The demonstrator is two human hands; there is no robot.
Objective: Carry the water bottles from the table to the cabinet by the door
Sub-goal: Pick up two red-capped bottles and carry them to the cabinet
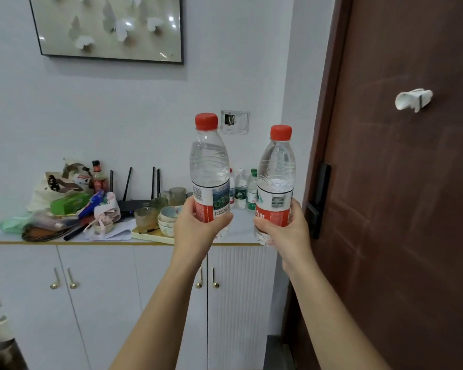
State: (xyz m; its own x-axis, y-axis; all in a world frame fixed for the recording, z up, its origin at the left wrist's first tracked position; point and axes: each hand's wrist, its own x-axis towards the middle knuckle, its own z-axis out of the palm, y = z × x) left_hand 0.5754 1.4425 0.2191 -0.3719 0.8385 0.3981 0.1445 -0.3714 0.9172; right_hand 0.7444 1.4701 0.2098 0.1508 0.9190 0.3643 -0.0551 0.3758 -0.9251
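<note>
My left hand grips the lower part of a clear water bottle with a red cap and red label, held upright. A second red-capped water bottle stands upright in my right hand, which grips it near the base. Both bottles are held in the air in front of the white cabinet beside the brown door. Behind them, several small bottles with green labels stand on the right end of the cabinet top.
The cabinet top's left and middle hold bags, a black router, bowls and glasses on a tray. A bare patch of countertop lies at the right end. A door lock juts out at the right.
</note>
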